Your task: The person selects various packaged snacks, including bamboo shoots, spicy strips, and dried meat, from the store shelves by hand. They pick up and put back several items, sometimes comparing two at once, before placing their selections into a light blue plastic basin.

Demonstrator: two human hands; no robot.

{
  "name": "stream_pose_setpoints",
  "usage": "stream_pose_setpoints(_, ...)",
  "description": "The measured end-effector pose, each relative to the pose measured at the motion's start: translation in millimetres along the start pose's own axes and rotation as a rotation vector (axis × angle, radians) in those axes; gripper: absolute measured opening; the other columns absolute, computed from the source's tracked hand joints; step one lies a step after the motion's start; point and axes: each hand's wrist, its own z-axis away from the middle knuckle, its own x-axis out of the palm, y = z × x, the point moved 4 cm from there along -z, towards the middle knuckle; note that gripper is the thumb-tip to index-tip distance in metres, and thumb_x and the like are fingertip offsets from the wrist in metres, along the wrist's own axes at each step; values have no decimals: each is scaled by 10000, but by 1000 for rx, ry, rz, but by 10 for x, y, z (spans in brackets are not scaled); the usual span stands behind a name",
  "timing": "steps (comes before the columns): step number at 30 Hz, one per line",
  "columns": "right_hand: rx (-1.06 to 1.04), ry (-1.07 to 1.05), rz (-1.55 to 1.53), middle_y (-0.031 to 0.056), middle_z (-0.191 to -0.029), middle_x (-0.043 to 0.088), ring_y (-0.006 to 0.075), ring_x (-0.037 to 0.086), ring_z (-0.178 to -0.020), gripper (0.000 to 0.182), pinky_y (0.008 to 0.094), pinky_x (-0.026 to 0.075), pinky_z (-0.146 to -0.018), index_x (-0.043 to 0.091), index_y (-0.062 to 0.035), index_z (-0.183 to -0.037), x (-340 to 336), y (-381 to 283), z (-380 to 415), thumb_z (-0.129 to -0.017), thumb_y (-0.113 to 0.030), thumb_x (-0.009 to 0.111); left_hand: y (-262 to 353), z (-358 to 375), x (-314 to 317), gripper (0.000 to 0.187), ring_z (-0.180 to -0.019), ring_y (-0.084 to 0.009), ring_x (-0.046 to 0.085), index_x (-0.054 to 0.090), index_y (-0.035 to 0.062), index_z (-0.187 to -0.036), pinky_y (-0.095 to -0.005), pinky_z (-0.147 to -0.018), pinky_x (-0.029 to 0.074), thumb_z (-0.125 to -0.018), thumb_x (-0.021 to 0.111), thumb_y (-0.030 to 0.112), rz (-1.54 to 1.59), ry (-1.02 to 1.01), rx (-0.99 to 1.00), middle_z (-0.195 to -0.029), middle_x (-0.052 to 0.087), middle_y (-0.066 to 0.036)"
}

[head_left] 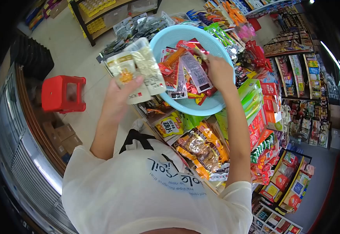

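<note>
My left hand is closed on white-and-gold snack packets, holding them up at the left rim of a light-blue plastic basket. Inside the basket lies a loose heap of small snack packets, among them a red-and-orange one and a silvery-purple one with a barcode. My right hand reaches over the basket's right side, its fingers bent together at the heap's edge. Whatever its fingertips grip is too small to make out.
Under and around the basket, a display is packed with snacks: dark packets, a yellow bag, orange bags and red boxes. A red stool stands on the floor at left, near cardboard boxes. Stocked shelves line the right.
</note>
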Motion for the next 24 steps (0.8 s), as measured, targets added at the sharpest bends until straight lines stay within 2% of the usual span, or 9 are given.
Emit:
stream_pose_setpoints(1,-7,-1,-6,130,-914,660,357,619,-851,217,456,500,-710,607,-83,-1070,-137,-79,44,-873,-165,570,-25,-5,45,387,-943,-163,667,529,1,-1208,-314,-825,552,-869,676,113,-2,-29,-24,-1101,652,-91)
stream_pose_setpoints(4,229,88,-16,132,-885,674,272,672,-825,235,393,536,-685,624,-58,-1091,-695,-225,414,-874,-140,589,-95,12,213,391,-943,-163,668,534,2,-1205,-311,-828,551,-868,685,129,15,-86,-107,-1100,656,-93)
stream_pose_setpoints(6,498,205,-920,160,-984,693,268,684,-887,262,368,547,-712,557,6,-1173,-833,-279,775,-941,-117,544,-152,34,353,410,-956,-165,664,522,5,-1218,-314,-826,552,-868,689,137,10,-157,-190,-1112,651,-92)
stream_pose_setpoints(7,529,215,-913,160,-984,693,268,684,-887,262,368,547,-712,557,6,-1173,-835,-347,987,-941,-117,544,-191,48,426,410,-956,-165,664,522,5,-1218,-314,-826,552,-868,689,137,6,-181,-211,-1112,651,-92)
stream_pose_setpoints(9,600,334,-1564,221,-1074,658,262,672,-971,353,355,560,-785,474,54,-1265,-745,-522,1367,-954,-100,538,-272,69,588,411,-978,-169,657,508,4,-1234,-322,-831,551,-886,671,147,15,-247,-240,-1136,641,-89)
stream_pose_setpoints(10,638,369,-1551,221,-1074,658,262,672,-971,353,355,560,-785,474,54,-1265,-758,-596,1496,-954,-100,538,-312,82,674,411,-978,-169,657,508,4,-1234,-322,-831,551,-886,671,147,8,-284,-268,-1136,641,-89)
stream_pose_setpoints(12,679,434,-1922,244,-1126,632,297,664,-997,414,381,561,-836,425,56,-1300,-751,-774,1705,-937,-91,559,-398,124,858,398,-1003,-172,648,497,0,-1253,-326,-854,541,-912,640,148,68,-368,-334,-1156,632,-89)
stream_pose_setpoints(16,764,606,-1991,212,-1161,628,272,661,-1015,381,378,539,-883,432,40,-1300,-778,-796,2079,-946,-46,542,-630,245,1142,390,-1028,-168,635,488,-3,-1270,-329,-877,530,-930,614,141,95,-522,-445,-1168,624,-93)
stream_pose_setpoints(24,875,777,-1990,190,-1152,635,239,654,-1015,405,356,532,-883,419,19,-1316,-675,-738,2730,-941,-53,556,-1008,639,1452,409,-1043,-151,616,488,-14,-1276,-310,-890,516,-921,627,137,-40,-563,-468,-1181,615,-91)
